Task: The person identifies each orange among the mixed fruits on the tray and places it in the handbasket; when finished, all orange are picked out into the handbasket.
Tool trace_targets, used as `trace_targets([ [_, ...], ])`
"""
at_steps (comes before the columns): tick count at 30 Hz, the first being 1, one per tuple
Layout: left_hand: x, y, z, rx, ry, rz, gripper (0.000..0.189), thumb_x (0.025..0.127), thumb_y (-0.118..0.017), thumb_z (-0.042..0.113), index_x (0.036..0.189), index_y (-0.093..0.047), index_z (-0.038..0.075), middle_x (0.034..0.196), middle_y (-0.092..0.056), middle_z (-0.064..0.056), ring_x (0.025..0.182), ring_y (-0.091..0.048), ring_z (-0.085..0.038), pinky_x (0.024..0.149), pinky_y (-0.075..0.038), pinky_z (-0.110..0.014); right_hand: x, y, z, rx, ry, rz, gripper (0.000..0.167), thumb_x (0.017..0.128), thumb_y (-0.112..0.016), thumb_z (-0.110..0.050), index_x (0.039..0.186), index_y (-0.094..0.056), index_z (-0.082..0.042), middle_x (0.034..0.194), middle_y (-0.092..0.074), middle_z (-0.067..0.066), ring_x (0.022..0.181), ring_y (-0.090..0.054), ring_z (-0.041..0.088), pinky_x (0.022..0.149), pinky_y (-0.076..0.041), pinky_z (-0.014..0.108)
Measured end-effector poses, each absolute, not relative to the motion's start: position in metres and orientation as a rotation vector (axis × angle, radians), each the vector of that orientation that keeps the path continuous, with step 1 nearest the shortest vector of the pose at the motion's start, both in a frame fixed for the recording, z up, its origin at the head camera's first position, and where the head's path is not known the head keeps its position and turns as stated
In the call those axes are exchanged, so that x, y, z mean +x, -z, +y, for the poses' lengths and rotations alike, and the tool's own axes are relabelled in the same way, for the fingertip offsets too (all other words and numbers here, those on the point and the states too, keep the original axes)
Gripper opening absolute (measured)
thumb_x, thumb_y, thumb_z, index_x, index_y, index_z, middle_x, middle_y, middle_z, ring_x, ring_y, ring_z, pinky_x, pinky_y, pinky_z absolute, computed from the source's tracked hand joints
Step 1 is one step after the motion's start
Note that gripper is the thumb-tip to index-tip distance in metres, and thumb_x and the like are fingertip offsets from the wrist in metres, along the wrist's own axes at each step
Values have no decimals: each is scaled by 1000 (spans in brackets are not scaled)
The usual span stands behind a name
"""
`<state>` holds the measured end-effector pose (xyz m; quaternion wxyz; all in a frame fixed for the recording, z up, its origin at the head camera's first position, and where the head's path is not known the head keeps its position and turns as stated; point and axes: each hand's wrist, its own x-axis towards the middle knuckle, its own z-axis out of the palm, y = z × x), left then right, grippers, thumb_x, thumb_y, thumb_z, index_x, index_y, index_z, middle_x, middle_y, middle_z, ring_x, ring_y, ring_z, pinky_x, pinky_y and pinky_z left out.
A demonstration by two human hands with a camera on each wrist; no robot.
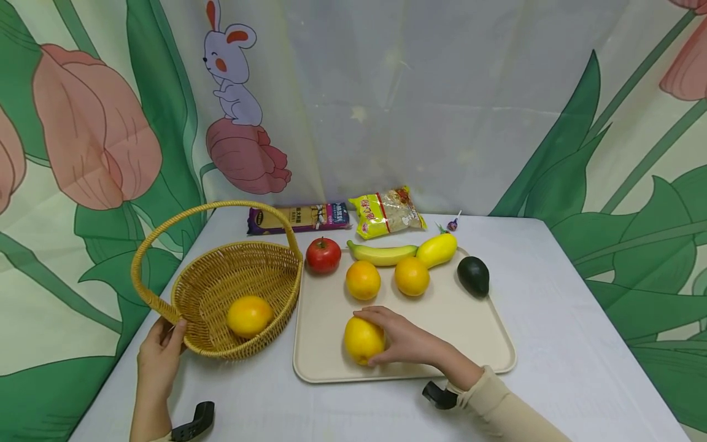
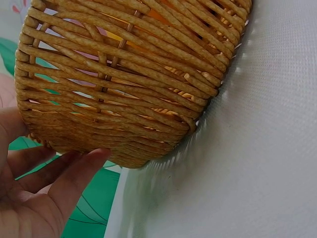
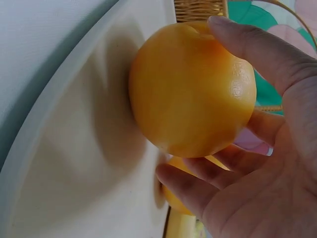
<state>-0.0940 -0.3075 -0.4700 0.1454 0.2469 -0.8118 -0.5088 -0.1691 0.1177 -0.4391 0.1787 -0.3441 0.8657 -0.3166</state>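
Note:
My left hand [image 1: 161, 356] grips the rim of a woven wicker basket [image 1: 203, 279] where its tall handle [image 1: 142, 261] meets the side. In the left wrist view, the fingers [image 2: 74, 181] lie against the basket's outer wall. Inside the basket rests one yellow-orange fruit [image 1: 250, 317]. My right hand [image 1: 405, 337] holds a rounded yellow fruit [image 1: 364, 341] over the front part of a cream tray [image 1: 442, 331]. Its thumb [image 3: 242, 42] lies across one end of the fruit, with the other fingers around the far side, partly hidden in the right wrist view.
Two orange fruits [image 1: 363, 280], a banana [image 1: 382, 254], a long yellow fruit [image 1: 437, 250] and a dark green avocado [image 1: 473, 276] lie on the tray. A round red fruit [image 1: 323, 255] sits at its back left corner. Behind are a purple packet [image 1: 301, 218], a yellow bag [image 1: 386, 213] and a lollipop [image 1: 453, 224].

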Motion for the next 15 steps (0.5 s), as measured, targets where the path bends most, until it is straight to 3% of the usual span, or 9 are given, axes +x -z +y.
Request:
trace_targets([
  [4,-95,475,-310,699,1446,-2342,64,98,-42,40,149,-25,5,142,-42,-27,100,-54,8,66,-48,1,-169,439,117,-970,905,2458,79,73,-81,-26,141,-43,-18,144,-41,4,131,-40,23,111,-38,47],
  [10,-97,480,-313,676,1447,-2328,68,97,-42,46,149,-25,5,141,-42,-29,90,-47,21,66,-47,1,-168,440,117,-955,929,2455,78,73,-81,-26,140,-43,-18,142,-42,4,130,-41,23,110,-38,48],
  [15,-95,473,-309,722,1465,-2335,63,99,-42,39,149,-24,6,144,-41,-25,92,-48,17,66,-47,1,-168,441,116,-953,951,2447,77,73,-81,-25,140,-43,-17,141,-43,3,129,-41,23,110,-39,48],
])
